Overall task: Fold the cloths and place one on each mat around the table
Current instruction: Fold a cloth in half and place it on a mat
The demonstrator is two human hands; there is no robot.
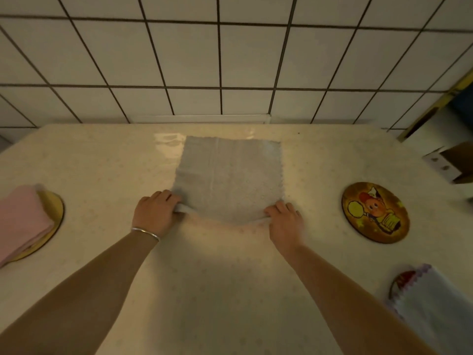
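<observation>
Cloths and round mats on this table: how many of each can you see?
Cloths: 3, namely grey cloth, pink cloth, pale blue cloth.
Round mats: 3, namely cartoon mat, mat under pink cloth, mat under blue cloth.
Total: 6

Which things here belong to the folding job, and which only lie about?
Belong to the job:
grey cloth, gripped by left hand and right hand
pink cloth on left mat
bare picture mat
white cloth on near-right mat

Only lying about:
cardboard box
</observation>
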